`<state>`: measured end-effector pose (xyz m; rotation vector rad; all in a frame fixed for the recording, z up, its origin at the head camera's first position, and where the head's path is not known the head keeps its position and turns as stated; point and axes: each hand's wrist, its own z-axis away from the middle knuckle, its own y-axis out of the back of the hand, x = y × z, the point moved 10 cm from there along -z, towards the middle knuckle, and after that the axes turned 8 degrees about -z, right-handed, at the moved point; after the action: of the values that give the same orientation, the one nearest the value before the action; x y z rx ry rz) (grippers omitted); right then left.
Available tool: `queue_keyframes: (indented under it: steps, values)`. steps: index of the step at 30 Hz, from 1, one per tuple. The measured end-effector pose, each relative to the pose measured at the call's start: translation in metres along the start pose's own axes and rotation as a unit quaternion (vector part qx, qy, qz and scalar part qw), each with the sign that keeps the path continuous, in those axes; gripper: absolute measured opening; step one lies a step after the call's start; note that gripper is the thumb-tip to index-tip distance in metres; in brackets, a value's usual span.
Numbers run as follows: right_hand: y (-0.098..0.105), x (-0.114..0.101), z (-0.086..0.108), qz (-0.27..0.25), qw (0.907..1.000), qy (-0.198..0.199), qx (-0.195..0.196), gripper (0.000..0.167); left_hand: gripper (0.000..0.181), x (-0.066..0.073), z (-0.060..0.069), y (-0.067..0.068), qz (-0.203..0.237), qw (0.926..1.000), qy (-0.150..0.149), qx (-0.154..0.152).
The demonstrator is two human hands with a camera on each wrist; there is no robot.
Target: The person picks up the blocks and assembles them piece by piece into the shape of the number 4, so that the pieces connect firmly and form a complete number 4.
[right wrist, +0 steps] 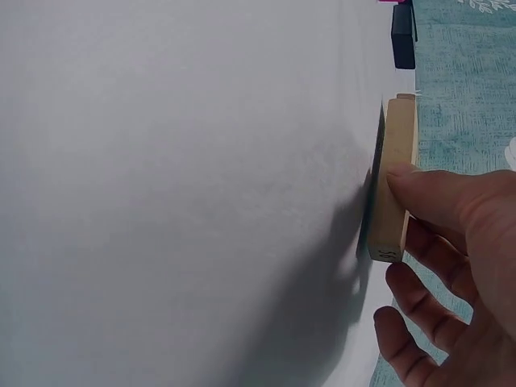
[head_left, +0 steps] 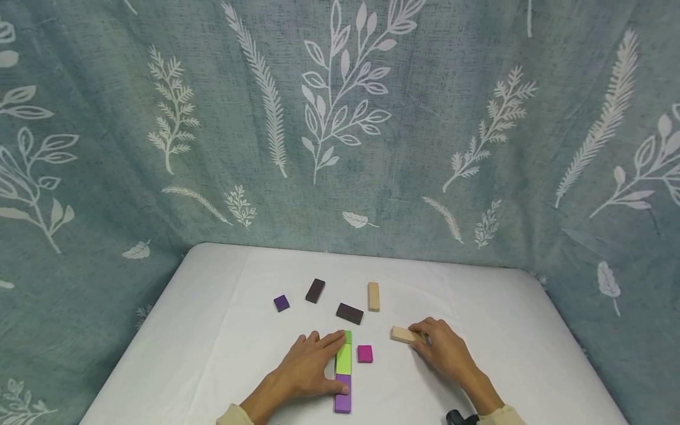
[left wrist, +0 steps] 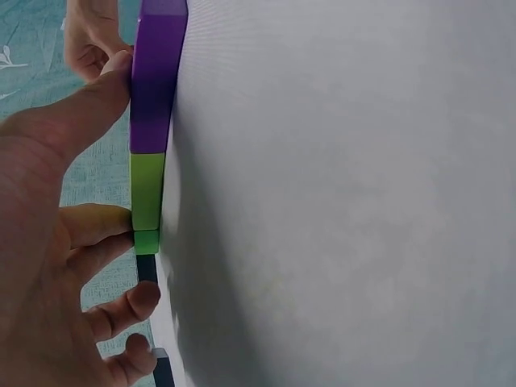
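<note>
A straight row on the table has a small green block (head_left: pixel 347 337) at its far end, a lime block (head_left: pixel 343 359) in the middle and a purple block (head_left: pixel 342 403) at the near end. My left hand (head_left: pixel 308 367) lies along its left side, thumb on the purple block and fingertips at the green one. In the left wrist view the other fingers spread loosely past the row. To the right, my right hand (head_left: pixel 442 349) pinches a pale wooden block (right wrist: pixel 393 173) between thumb and fingers. A magenta cube (head_left: pixel 365 354) sits between the row and that block.
Beyond the hands lie a dark brown block (head_left: pixel 349 314), another dark block (head_left: pixel 316 291), a dark purple cube (head_left: pixel 281 303) and a second pale wooden block (head_left: pixel 373 297). A white cloth covers the table (head_left: pixel 212 307); a patterned curtain (head_left: pixel 340 200) hangs behind it.
</note>
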<state>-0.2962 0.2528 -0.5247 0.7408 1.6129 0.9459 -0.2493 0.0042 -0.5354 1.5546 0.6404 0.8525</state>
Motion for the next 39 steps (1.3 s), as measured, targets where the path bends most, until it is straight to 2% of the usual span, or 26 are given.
queue_keyframes:
  steps: [11,24,39]
  values:
    - [0.002,-0.015,-0.010,0.005,0.9994,0.033,0.006,0.028,0.099,-0.002,-0.002,-0.004,0.004,0.9999,0.008,-0.012]
    - [0.003,-0.032,-0.015,0.000,0.9985,0.053,0.009,0.027,0.099,-0.001,-0.001,-0.003,0.008,0.9998,0.011,-0.014]
    - [0.000,-0.043,-0.018,-0.002,0.9987,0.052,0.003,0.024,0.099,-0.002,-0.001,-0.005,0.013,0.9997,0.012,-0.016]
